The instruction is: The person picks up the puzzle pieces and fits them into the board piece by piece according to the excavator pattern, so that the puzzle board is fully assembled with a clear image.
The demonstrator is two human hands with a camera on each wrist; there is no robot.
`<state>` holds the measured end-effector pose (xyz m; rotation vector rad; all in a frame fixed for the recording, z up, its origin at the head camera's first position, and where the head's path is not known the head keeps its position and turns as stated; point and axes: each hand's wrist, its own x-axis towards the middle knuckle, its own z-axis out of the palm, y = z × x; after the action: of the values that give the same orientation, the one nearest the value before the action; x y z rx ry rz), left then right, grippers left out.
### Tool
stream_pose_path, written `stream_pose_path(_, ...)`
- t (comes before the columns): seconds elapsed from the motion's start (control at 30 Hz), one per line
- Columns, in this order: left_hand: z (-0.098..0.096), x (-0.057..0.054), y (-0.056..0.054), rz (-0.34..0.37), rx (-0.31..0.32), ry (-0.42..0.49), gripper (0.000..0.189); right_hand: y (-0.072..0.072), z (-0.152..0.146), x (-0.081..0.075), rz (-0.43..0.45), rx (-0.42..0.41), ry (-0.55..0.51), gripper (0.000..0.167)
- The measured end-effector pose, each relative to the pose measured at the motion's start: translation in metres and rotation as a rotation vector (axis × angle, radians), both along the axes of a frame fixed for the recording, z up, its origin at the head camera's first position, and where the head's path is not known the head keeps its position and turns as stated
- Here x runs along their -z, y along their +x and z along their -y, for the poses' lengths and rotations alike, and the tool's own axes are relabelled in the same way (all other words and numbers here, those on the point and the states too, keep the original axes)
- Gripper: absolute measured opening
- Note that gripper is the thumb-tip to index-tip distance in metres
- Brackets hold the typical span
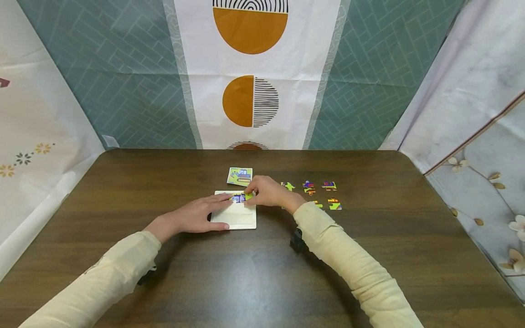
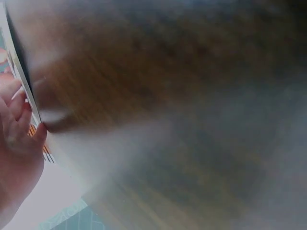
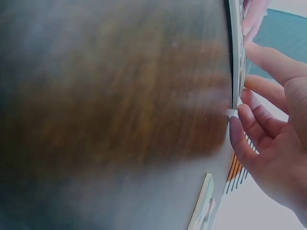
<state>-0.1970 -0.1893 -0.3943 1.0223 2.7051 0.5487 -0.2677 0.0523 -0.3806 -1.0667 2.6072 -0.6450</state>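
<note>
One puzzle piece | your right hand pinched it, maybe for aim | left hand, thumb spread from fingers, likely steadied the board

Bright, even head view; hazy wrist views.
I see pale glare on the near tabletop and soft shadow beside the right sleeve; both wrist cameras show me that surface blurred.
</note>
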Motion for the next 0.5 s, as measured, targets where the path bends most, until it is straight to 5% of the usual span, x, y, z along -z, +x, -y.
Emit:
stream_pose_path(0.2,-0.003,-0.002,-0.003,-0.056,0.023,-0.029,0.07,0.002,0.0,-0.001,0.011,0.006,0.013,0.034)
stream_pose_path(0.5,-0.018,-0.009,-0.011,-0.311,0.092,-0.057,0.045,0.002,0.003,-0.001,-0.027,-0.009,0.052,0.034)
